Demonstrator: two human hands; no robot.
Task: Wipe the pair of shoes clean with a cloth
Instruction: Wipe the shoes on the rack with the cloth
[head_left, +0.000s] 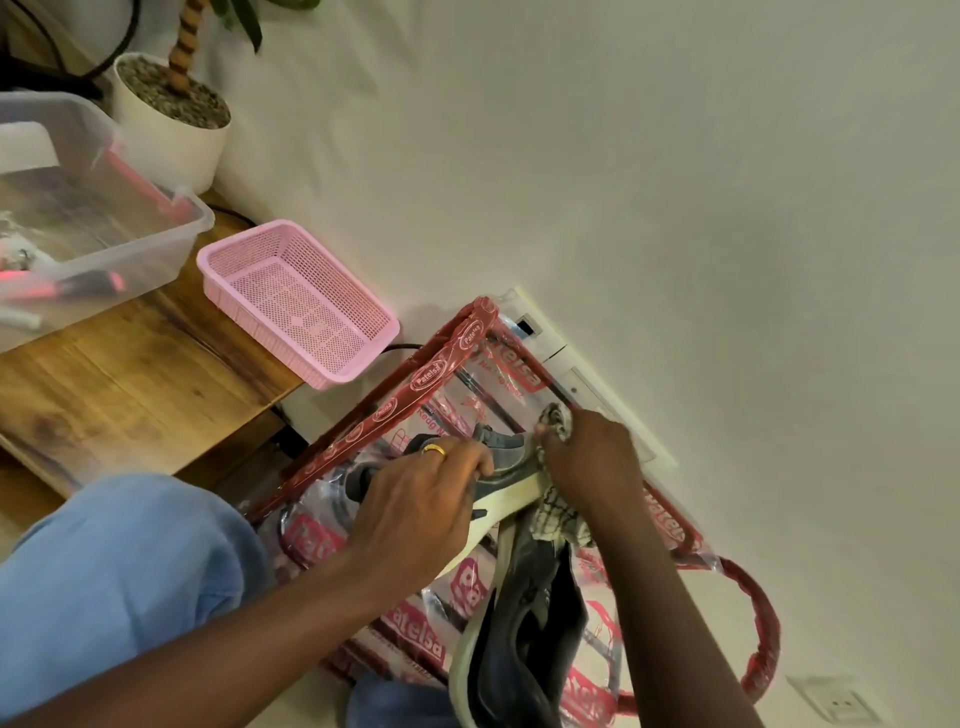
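Two hands at work in the head view, one shoe each side of the action. Left hand (421, 499), gold ring on one finger, curls over the grey shoe (505, 451) from above and grips its upper, fingers wrapped toward the collar; the shoe's cream sole shows just beyond the knuckles. Right hand (592, 462) holds a bunched checked cloth (558, 519), fingers closed round it, and presses it against the end of that same shoe; the loose end of the cloth hangs out below the palm. Held shoe sits between the two hands, touching both.

Second shoe (519, 644), dark with a cream sole, lies on its side nearer the person, below the right forearm, not touched by either hand. Both shoes rest over a clear plastic bag (415, 631) with red trim and red print; its red handle loop (763, 623) trails out right.

Pink mesh basket (296, 301) on the corner of a wooden table (130, 384), clear storage tub (104, 223) and white plant pot (171, 140) behind it. Blue-jeaned knee (104, 577) lower left. Wall socket (841, 701) lower right.
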